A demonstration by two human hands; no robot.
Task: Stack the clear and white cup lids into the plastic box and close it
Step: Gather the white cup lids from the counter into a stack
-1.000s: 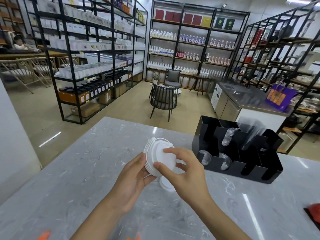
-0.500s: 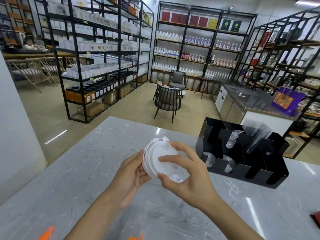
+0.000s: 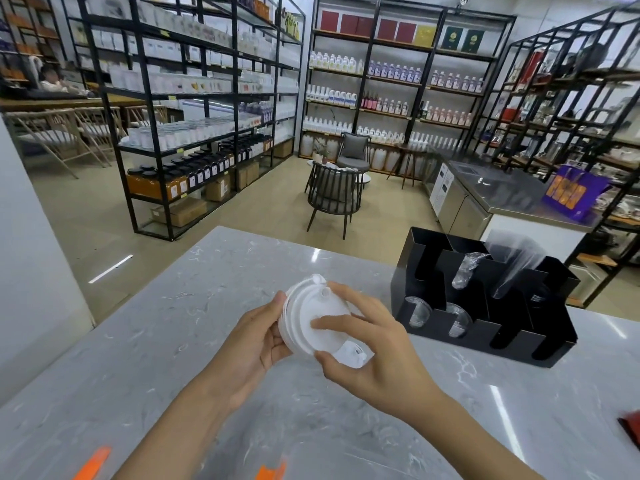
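White lids held on edge between both my hands, above the marble counter.

My left hand (image 3: 258,344) cups the stack of white lids (image 3: 308,320) from behind; my right hand (image 3: 377,351) pinches its front, thumb underneath, fingers (image 3: 332,322) spread across the face. A black organizer (image 3: 485,303) sits beyond my right fingers.
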